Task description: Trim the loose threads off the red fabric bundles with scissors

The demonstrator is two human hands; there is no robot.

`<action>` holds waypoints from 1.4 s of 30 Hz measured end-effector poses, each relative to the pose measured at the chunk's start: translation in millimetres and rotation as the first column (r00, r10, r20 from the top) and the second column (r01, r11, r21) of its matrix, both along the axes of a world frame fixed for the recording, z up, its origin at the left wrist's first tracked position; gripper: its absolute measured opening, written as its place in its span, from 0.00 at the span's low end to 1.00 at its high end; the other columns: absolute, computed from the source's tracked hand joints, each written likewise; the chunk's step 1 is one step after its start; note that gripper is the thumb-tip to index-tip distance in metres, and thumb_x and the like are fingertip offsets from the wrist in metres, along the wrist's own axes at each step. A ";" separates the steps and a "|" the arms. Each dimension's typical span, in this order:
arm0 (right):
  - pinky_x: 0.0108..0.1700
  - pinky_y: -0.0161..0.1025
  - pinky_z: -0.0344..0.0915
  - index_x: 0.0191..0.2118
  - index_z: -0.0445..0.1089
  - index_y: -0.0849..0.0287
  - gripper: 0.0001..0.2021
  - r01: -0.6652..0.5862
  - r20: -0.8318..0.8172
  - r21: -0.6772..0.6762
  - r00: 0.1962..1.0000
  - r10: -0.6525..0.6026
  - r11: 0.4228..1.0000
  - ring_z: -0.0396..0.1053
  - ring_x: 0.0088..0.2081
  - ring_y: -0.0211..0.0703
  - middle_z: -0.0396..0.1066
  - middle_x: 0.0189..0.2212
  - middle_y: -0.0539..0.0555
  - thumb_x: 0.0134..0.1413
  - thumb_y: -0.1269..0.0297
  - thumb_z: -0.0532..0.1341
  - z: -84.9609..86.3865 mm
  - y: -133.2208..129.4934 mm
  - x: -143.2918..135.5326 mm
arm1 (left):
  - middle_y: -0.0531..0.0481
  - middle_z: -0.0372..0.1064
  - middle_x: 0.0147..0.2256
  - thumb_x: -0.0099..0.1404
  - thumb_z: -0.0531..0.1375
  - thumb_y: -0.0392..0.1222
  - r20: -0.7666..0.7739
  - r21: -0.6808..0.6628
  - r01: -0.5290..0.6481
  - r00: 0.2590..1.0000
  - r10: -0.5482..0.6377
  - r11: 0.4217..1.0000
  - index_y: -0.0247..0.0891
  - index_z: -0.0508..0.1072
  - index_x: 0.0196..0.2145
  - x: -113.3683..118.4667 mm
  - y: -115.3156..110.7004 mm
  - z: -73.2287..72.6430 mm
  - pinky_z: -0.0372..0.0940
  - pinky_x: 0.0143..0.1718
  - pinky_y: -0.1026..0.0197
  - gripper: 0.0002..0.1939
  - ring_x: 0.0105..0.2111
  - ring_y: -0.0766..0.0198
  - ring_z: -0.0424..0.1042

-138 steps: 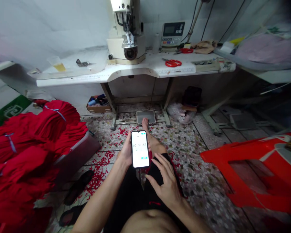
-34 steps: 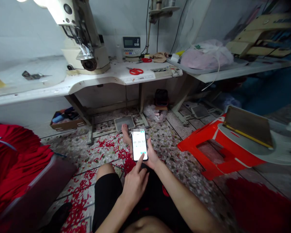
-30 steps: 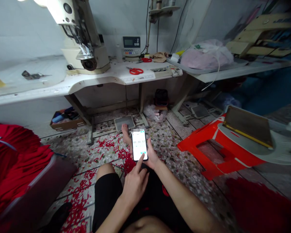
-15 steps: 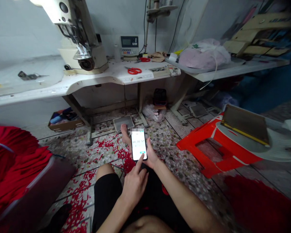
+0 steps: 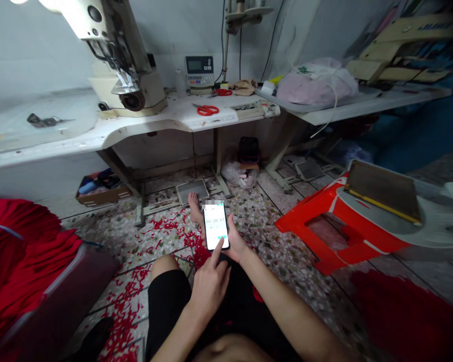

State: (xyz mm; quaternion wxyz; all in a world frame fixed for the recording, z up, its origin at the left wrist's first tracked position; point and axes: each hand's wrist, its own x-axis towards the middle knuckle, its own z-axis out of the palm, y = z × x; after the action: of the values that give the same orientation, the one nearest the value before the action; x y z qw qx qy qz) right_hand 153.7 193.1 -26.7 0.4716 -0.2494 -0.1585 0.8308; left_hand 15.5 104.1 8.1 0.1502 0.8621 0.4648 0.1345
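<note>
A smartphone [image 5: 215, 229] with a bright white screen lies in my right hand [image 5: 237, 242], above my lap. The screen shows digits that look like 00:30:57, and its top strip is blurred out. My right thumb runs along the phone's right edge, while fingertips show at its left edge. My left hand [image 5: 210, 282] holds nothing. Its index finger is stretched out, with the tip at the lower part of the screen near a blue button, and the other fingers are loosely bent.
Ahead, a sewing machine [image 5: 124, 65], a control panel [image 5: 199, 73] and red-handled scissors [image 5: 207, 110] stand on a white table [image 5: 136, 129]. A bin [image 5: 56, 296] of red fabric [image 5: 26, 246] is at left. At right, an orange stool [image 5: 305, 211] bears a dark flat box [image 5: 383, 191]. Red scraps [image 5: 124, 296] litter the floor.
The view has shifted very slightly. Both hands and the phone keep the same pose, and the digits on the screen look the same.
</note>
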 end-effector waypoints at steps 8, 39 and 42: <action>0.37 0.42 0.76 0.55 0.75 0.68 0.50 0.016 0.024 -0.057 1.000 -0.015 0.998 0.80 0.31 0.49 0.82 0.36 0.65 0.67 0.28 0.33 -2.9 -3.1 2.1 | 0.39 0.56 0.71 0.75 0.54 0.37 0.088 0.041 0.068 0.994 -0.071 0.997 0.38 0.75 0.38 -1.2 -5.8 2.2 0.80 0.42 0.50 0.10 0.43 0.54 0.80; 0.54 0.50 0.72 0.58 0.75 0.63 0.41 0.082 0.030 -0.018 0.996 -0.082 0.996 0.79 0.49 0.54 0.81 0.48 0.64 0.69 0.31 0.43 -12.2 -11.8 7.2 | 0.43 0.57 0.71 0.74 0.56 0.38 0.173 0.049 -0.084 0.982 0.075 0.995 0.41 0.77 0.38 -20.0 28.4 25.6 0.78 0.41 0.54 0.09 0.43 0.55 0.82; 0.54 0.51 0.71 0.59 0.75 0.61 0.41 0.061 0.013 -0.002 0.998 -0.061 0.998 0.78 0.51 0.56 0.81 0.50 0.64 0.69 0.30 0.43 -10.9 -13.7 6.6 | 0.43 0.57 0.71 0.73 0.58 0.39 0.183 0.041 -0.109 0.978 0.100 0.993 0.40 0.76 0.36 -25.0 40.0 33.2 0.78 0.38 0.55 0.08 0.40 0.55 0.82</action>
State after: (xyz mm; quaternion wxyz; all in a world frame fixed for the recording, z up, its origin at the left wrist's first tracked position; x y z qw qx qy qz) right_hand 160.3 179.3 -37.6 0.4953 -0.2599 -0.1527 0.8148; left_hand -9.5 144.1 41.4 0.1625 0.8242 0.4905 0.2319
